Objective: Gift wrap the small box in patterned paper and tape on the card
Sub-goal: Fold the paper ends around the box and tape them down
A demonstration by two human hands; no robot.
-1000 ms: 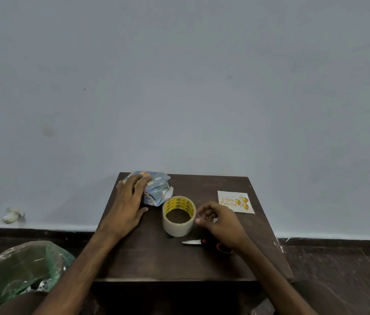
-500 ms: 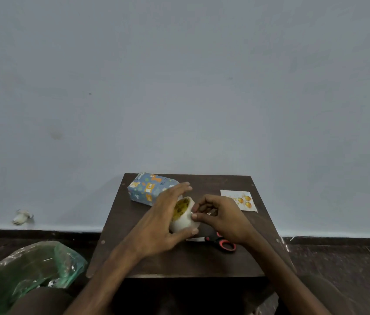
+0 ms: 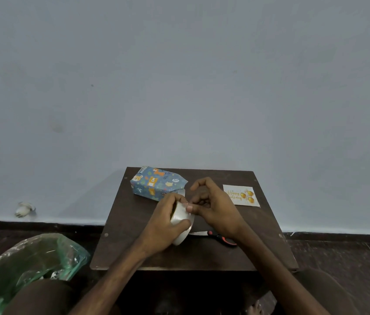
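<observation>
Box (image 3: 156, 184) first: it sits at the far left corner of the table (image 3: 259, 242), blue animal paper all round the body, so the main wrap looks done to me. The end of it facing the table's middle is looser, a bit of white peeking out under the fold, and I'd judge that end wants sealing. So it's tape (image 3: 180, 218) time. My left hand (image 3: 163, 226) has it lifted over the table's middle, fingers curled across the top and thumb clamped underneath. My right hand (image 3: 213, 206) is in tight against it, thumb and a fingertip pinching at the rim, forefinger arched high, feeling for the loose end, which I can't make out. No strip pulled free yet. Scissors (image 3: 221, 237) lie flat towards the table's front, under my right wrist, untouched. The card (image 3: 241, 195) waits at the table's far right, well apart from the box, nothing stuck on. Green bag (image 3: 31, 260) off the table's left, down on the floor.
</observation>
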